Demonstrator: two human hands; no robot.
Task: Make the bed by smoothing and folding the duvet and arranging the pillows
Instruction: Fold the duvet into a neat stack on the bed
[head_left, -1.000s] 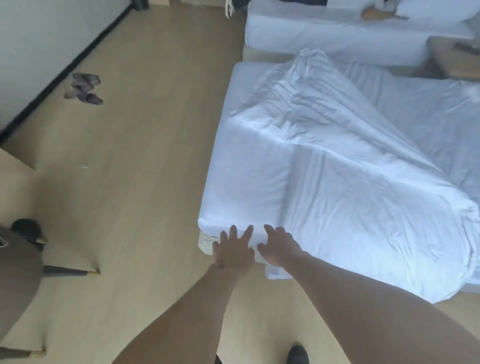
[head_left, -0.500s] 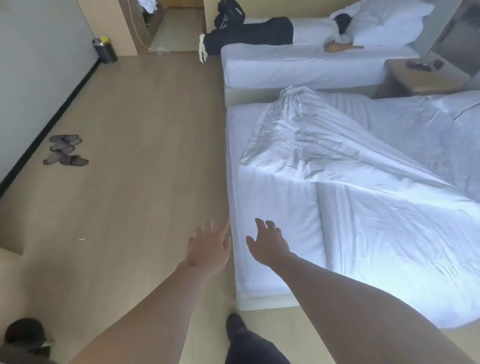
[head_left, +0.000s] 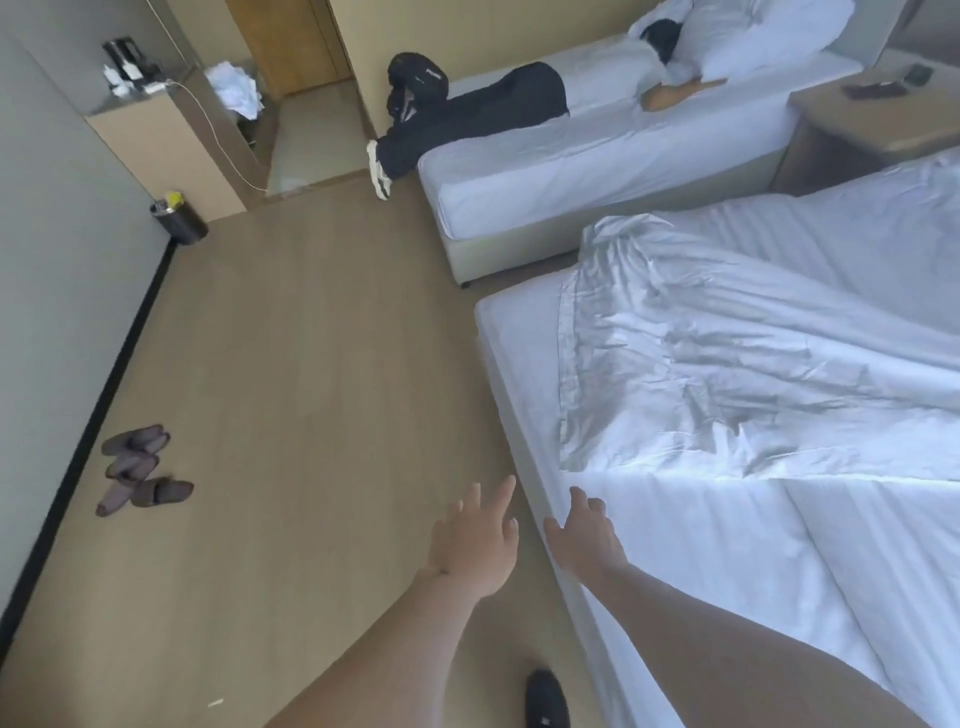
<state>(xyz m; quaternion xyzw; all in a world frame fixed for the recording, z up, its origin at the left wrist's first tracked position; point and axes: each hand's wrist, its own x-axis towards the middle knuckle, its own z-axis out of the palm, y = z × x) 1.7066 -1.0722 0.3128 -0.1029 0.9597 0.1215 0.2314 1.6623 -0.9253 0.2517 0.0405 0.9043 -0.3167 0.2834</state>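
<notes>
A white duvet (head_left: 727, 374) lies crumpled and partly folded over the near bed (head_left: 511, 343), its wrinkled edge toward the bed's left side. My left hand (head_left: 475, 540) hovers over the floor just left of the mattress edge, fingers spread and holding nothing. My right hand (head_left: 584, 538) is over the mattress corner edge, fingers relaxed, empty. No pillow of this bed is in view.
A second bed (head_left: 597, 150) behind holds a person lying face down with a pillow (head_left: 753, 31). A wooden nightstand (head_left: 857, 124) stands between the beds. Slippers (head_left: 140, 467) lie by the left wall, a bin (head_left: 182, 218) further back. My shoe (head_left: 545, 699) is on the floor.
Both hands have left the foot end of the mattress and lifted free. The view has swung up and along the bed's left side, bringing the second bed into sight.
</notes>
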